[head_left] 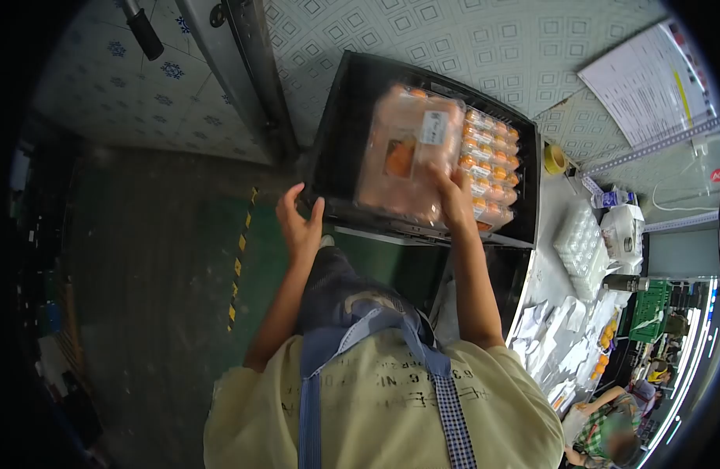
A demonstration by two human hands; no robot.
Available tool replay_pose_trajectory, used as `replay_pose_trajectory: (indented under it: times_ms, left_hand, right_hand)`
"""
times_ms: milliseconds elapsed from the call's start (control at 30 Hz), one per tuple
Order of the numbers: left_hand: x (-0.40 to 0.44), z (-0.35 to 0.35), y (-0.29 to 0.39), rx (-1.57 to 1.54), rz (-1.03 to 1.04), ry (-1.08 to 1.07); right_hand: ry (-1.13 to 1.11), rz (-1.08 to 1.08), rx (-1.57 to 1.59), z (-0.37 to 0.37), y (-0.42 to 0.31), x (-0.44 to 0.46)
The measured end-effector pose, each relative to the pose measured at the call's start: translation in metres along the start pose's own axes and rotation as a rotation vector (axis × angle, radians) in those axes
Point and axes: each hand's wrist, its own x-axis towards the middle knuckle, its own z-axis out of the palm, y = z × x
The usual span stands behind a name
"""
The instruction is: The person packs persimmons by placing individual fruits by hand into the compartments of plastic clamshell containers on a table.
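White sticker on clear pack: dark code block plus lines, too small to read. Stacked packs carry white labels, also unreadable. Wall sheet: printed rows, yellow stripe, not legible. Shirt lettering only partly readable. Clear pack: see-through plastic, peach-orange contents, orange picture mid-face; sits over black crate, beside stacked packs. Right grip grasping its edge; left grip empty, fingers spread near crate corner.
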Motion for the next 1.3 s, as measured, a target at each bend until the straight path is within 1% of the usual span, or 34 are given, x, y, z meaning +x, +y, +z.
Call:
replay_pose_trajectory:
  times_ms: [33,67,100,133,167,200,233,300,367,400,500,533,567,600,633,667,700,733,767,800,833,867,900,933,967,1033,1067,1100,1167,1200,1233,1300]
  left_hand:
    - [-0.008,0.004,0.014,0.045,0.077,0.010]
    - [-0.013,0.007,0.029,0.091,0.162,0.023]
    - [0.110,-0.005,0.015,0.143,0.382,0.061]
    - [0.098,0.005,0.022,0.071,0.334,0.001]
    - [0.113,0.013,0.027,0.009,0.350,-0.038]
    - [0.111,0.025,0.024,-0.072,0.354,-0.114]
    - [0.110,0.032,0.027,-0.139,0.328,-0.230]
    - [0.120,0.051,0.029,-0.197,0.323,-0.375]
    - [0.118,0.077,0.013,-0.132,0.186,-0.473]
    - [0.127,0.086,0.012,-0.309,-0.085,-0.622]
    - [0.148,0.113,0.002,-0.313,-0.023,-0.561]
    - [0.154,0.119,0.004,-0.424,-0.019,-0.575]
    - [0.158,0.120,0.005,-0.427,-0.144,-0.634]
    - [0.165,0.119,0.010,-0.431,-0.268,-0.690]
    - [0.167,0.128,0.002,-0.413,-0.269,-0.680]
    - [0.168,0.136,-0.006,-0.396,-0.271,-0.670]
    - [0.170,0.145,-0.014,-0.379,-0.273,-0.660]
    - [0.165,0.151,-0.020,-0.181,-0.384,-0.626]
    - [0.161,0.157,-0.028,0.020,-0.485,-0.587]
    - [0.159,0.161,-0.045,0.049,-0.379,-0.624]
    - [0.163,0.161,-0.044,0.076,-0.381,-0.600]
    - [0.168,0.162,-0.040,0.103,-0.383,-0.577]
    - [0.173,0.165,-0.038,0.127,-0.383,-0.555]
    - [0.176,0.172,-0.045,0.138,-0.339,-0.493]
    - [0.179,0.182,-0.057,0.149,-0.350,-0.477]
    - [0.173,0.209,-0.069,0.044,-0.375,-0.570]
    - [0.171,0.217,-0.070,0.081,-0.381,-0.596]
    - [0.159,0.224,-0.079,0.000,-0.352,-0.552]
    - [0.159,0.221,-0.076,0.045,-0.340,-0.560]
    - [0.162,0.221,-0.078,-0.082,-0.305,-0.563]
    - [0.167,0.222,-0.082,-0.085,-0.266,-0.570]
    - [0.176,0.222,-0.082,-0.059,-0.248,-0.578]
  right_hand:
    - [0.074,0.039,-0.103,0.002,-0.003,0.000]
    - [0.091,0.049,-0.244,-0.004,0.009,0.005]
    - [0.032,-0.156,-0.104,0.075,0.020,0.114]
    - [0.089,-0.099,-0.270,0.067,0.042,0.125]
    - [0.143,-0.093,-0.395,0.075,0.049,0.148]
    - [0.182,-0.115,-0.516,0.085,0.038,0.144]
    - [0.243,-0.089,-0.692,0.094,0.044,0.148]
    - [0.253,-0.095,-0.726,0.099,0.092,0.184]
    - [0.291,-0.073,-0.686,0.115,0.089,0.181]
    - [0.252,-0.042,-0.710,0.117,0.094,0.190]
    - [0.180,-0.018,-0.773,0.118,0.102,0.205]
    - [0.149,0.004,-0.798,0.117,0.104,0.202]
    - [0.165,-0.029,-0.818,0.113,0.104,0.199]
    - [0.182,-0.066,-0.841,0.117,0.079,0.187]
    - [0.196,-0.103,-0.865,0.118,0.060,0.175]
    - [0.178,-0.095,-0.892,0.106,0.053,0.165]
    - [0.150,-0.253,-0.881,0.087,0.053,0.155]
    - [0.130,-0.190,-0.787,0.073,0.050,0.142]
    - [0.121,-0.131,-0.813,0.054,0.045,0.131]
    - [0.143,-0.123,-0.818,0.035,0.051,0.119]
    - [0.196,-0.048,-0.847,0.022,0.046,0.103]
    - [0.272,-0.084,-0.833,0.004,0.056,0.087]
    - [0.373,-0.177,-0.843,-0.014,0.069,0.069]
    - [0.455,-0.121,-0.901,-0.025,0.070,0.049]
    - [0.534,-0.081,-0.919,-0.033,0.070,0.029]
    - [0.672,-0.134,-0.917,-0.046,0.079,-0.009]
    - [0.710,-0.322,-0.934,-0.050,0.086,-0.017]
    - [0.713,-0.389,-1.026,-0.047,0.092,-0.025]
    - [0.700,-0.377,-1.109,-0.032,0.093,-0.019]
    - [0.745,-0.428,-1.172,-0.031,0.102,-0.010]
    - [0.792,-0.431,-1.213,-0.028,0.106,-0.002]
    - [0.842,-0.491,-1.180,-0.027,0.109,0.007]
